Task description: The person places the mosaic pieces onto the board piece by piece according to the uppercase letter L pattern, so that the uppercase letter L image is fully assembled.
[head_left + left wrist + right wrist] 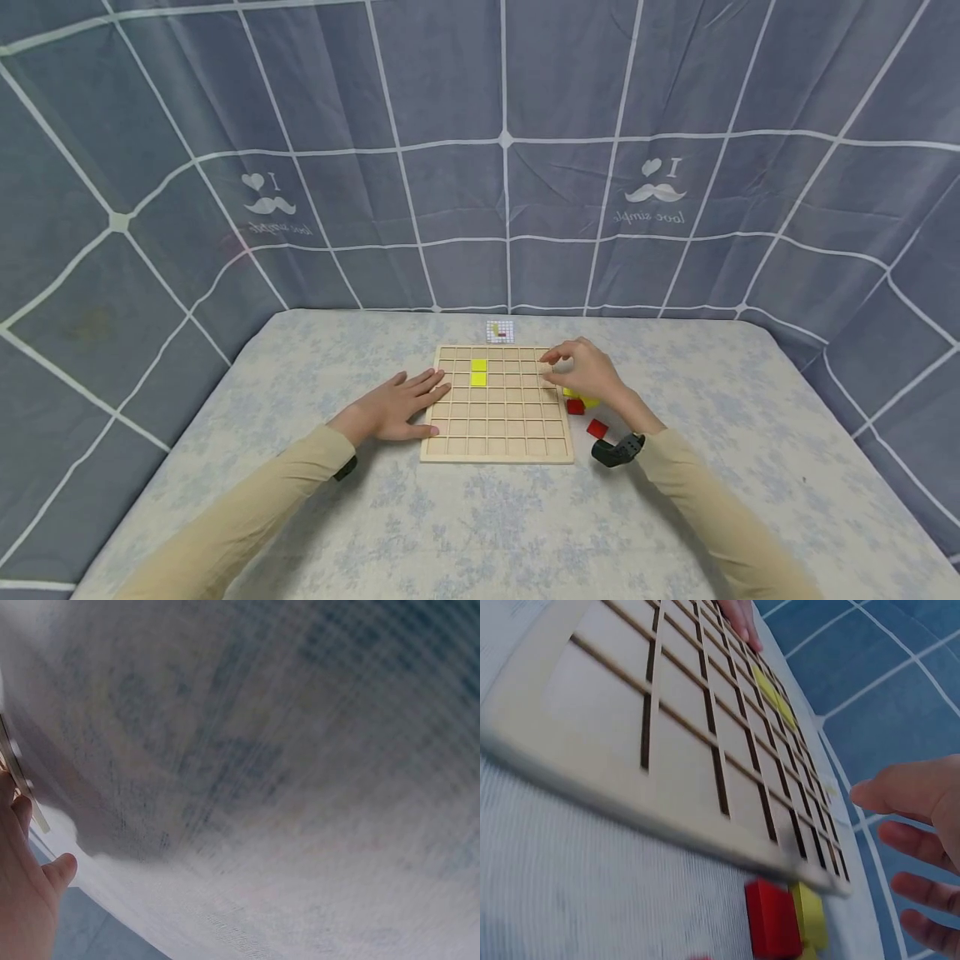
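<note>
A wooden grid board (517, 457) lies on the table, with two yellow tiles (478, 379) in neighbouring cells of its upper left part. My left hand (397, 406) rests with spread, straight fingers on the board's left edge. Above the right edge is my right hand (588, 371), its thumb and fingers bent and apart. In the right wrist view nothing shows between those fingers (911, 791). Loose yellow tiles (591, 402) lie just under and beside the right hand, partly hidden by it. Red tiles (575, 407) sit next to them, by the board's right side.
A small card (500, 332) printed with a coloured grid stands or lies behind the board. Another red tile (597, 428) lies nearer the right wrist's black strap (618, 451). A patterned cloth covers the table (420, 533), and a blue checked curtain (555, 192) encloses it.
</note>
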{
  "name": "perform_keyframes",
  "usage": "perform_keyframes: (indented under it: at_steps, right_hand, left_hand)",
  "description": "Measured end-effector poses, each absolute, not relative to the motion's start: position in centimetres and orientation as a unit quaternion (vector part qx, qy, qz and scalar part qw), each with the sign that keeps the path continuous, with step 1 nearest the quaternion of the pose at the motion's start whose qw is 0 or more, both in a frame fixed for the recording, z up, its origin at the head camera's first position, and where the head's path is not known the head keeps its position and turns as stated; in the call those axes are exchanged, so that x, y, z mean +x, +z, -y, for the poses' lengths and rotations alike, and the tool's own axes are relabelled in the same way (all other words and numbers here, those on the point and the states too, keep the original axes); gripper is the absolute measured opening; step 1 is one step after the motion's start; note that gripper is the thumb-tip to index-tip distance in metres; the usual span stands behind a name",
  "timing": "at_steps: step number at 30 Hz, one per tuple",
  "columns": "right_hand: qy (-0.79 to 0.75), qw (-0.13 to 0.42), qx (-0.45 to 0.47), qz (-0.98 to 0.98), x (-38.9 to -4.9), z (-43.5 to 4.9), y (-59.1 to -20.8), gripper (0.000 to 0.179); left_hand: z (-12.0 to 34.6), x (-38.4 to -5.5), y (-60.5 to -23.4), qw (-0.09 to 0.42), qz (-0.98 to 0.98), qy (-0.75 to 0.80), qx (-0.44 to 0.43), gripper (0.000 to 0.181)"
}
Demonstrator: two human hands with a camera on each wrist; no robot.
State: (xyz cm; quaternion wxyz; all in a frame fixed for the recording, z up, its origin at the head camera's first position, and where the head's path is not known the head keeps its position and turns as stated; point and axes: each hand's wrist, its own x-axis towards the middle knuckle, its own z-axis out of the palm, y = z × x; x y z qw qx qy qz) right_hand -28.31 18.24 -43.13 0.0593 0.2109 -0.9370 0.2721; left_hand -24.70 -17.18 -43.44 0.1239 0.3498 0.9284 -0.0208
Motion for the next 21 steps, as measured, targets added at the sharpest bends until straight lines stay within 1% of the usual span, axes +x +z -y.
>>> perform_keyframes:
  at_steps: [10, 15, 21]
  right_hand:
    - [0.249, 0.045, 0.183, 0.950, -27.7, -22.1, -43.6, 0.028]
    - [0.248, 0.032, 0.206, 0.946, -27.6, -23.8, -44.0, 0.030]
    - [0.262, 0.017, 0.242, 0.934, -27.7, -25.8, -44.7, 0.027]
  left_hand:
    - [17.1, -24.7, -43.5, 0.123, -0.929, -0.021, 0.348, 0.080]
    - [17.1, -24.6, -43.5, 0.120, -0.930, -0.020, 0.347, 0.080]
    - [17.1, -24.5, -43.4, 0.116, -0.930, -0.020, 0.349, 0.080]
